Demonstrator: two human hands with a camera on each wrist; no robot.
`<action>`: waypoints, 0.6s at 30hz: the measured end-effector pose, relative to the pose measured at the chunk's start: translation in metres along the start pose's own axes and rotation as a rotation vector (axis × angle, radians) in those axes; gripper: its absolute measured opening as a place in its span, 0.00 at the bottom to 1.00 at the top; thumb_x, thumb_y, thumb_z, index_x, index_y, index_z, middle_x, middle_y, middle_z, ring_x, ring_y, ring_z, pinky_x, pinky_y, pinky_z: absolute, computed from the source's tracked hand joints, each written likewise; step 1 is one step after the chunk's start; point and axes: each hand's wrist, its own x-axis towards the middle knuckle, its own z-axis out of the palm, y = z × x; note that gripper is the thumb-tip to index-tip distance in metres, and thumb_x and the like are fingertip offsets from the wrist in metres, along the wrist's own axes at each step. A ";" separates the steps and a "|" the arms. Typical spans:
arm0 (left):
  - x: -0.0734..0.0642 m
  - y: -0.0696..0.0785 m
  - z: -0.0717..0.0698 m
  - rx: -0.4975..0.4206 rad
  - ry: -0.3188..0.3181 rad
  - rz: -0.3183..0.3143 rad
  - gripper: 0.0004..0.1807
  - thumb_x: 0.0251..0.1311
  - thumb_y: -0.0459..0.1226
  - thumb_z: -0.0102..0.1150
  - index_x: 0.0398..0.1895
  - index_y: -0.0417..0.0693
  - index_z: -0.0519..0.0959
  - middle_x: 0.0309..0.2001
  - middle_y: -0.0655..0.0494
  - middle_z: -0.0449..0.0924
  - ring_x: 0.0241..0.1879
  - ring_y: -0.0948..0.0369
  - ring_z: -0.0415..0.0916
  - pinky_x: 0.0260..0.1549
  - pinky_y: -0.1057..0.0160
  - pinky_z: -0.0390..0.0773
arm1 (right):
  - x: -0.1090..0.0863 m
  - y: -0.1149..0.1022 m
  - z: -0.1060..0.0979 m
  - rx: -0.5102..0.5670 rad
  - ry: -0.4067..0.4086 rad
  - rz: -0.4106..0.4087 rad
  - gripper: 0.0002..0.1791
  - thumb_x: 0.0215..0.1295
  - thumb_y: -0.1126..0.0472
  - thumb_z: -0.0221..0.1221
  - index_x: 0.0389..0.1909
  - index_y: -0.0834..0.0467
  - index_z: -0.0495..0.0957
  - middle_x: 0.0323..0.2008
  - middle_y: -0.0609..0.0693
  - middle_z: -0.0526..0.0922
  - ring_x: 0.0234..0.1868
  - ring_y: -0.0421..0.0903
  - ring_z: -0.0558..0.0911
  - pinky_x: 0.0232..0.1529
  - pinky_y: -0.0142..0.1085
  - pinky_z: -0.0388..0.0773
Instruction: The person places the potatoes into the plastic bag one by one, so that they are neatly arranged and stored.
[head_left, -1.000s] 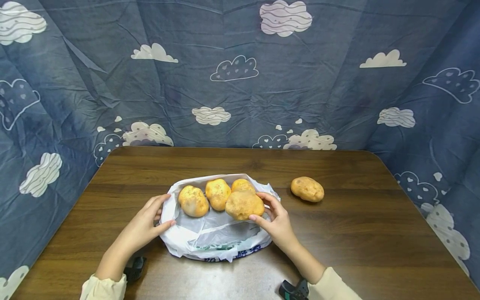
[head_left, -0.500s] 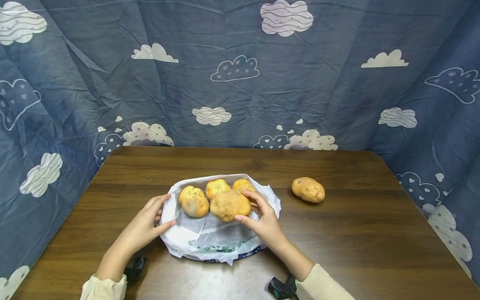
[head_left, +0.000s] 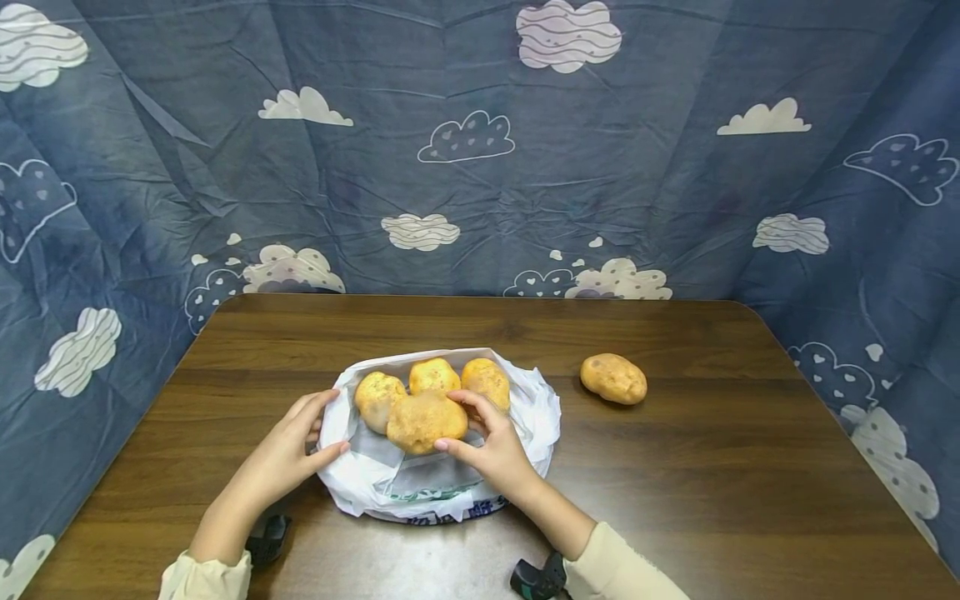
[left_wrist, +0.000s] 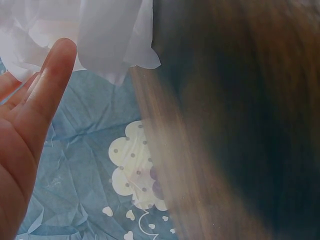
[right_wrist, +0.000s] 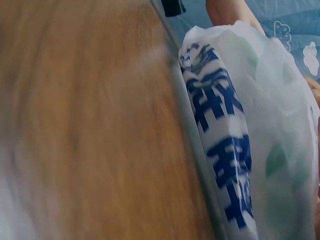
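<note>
In the head view, a white plastic bag [head_left: 390, 492] lies opened out on the dark wooden tabletop [head_left: 675, 467], with blue print along its near edge. Three potatoes [head_left: 431, 377] sit in a row at the far side of the bag's opening. A fourth potato [head_left: 423, 421] is in front of them, touching the left one. The right hand [head_left: 491, 450] has its grip on this front potato, thumb curled at its near edge and fingers arched over its right side. The left hand [head_left: 288, 454] holds the bag's left rim, thumb on the inside of the plastic and fingers laid along the outside. A lone potato [head_left: 613, 378] lies on the bare tabletop, well apart to the right of the bag. A blue cloth with white clouds [head_left: 480, 142] hangs behind and round the sides.

The left wrist view shows the left hand's palm and straightish fingers [left_wrist: 47, 85] beside a fold of white plastic [left_wrist: 115, 35]; the thumb is out of sight here. The rest is blurred wood and cloud cloth.

The right wrist view shows the bag's outer wall [right_wrist: 235, 150] with bold blue characters, standing on the blurred tabletop [right_wrist: 85, 125]; the hand's grip cannot be told from this view
</note>
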 end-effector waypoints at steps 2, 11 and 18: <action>0.000 0.000 0.000 0.001 0.003 0.006 0.35 0.46 0.28 0.66 0.58 0.31 0.61 0.51 0.38 0.65 0.39 0.50 0.74 0.37 0.59 0.79 | 0.000 0.002 0.003 0.011 -0.010 0.022 0.30 0.44 0.76 0.65 0.51 0.72 0.67 0.50 0.63 0.70 0.51 0.55 0.71 0.49 0.45 0.73; 0.000 0.001 0.000 0.001 -0.004 0.002 0.34 0.47 0.29 0.65 0.58 0.32 0.62 0.52 0.39 0.65 0.39 0.52 0.73 0.36 0.59 0.79 | -0.003 0.004 0.010 0.050 -0.073 0.120 0.29 0.46 0.74 0.65 0.52 0.71 0.66 0.51 0.61 0.70 0.51 0.54 0.70 0.49 0.45 0.73; 0.000 0.002 0.000 0.002 -0.003 0.000 0.34 0.47 0.29 0.65 0.58 0.32 0.62 0.52 0.39 0.65 0.40 0.51 0.74 0.37 0.59 0.79 | -0.003 0.005 0.015 0.043 -0.100 0.165 0.28 0.47 0.74 0.64 0.52 0.70 0.66 0.51 0.61 0.70 0.52 0.55 0.70 0.49 0.43 0.73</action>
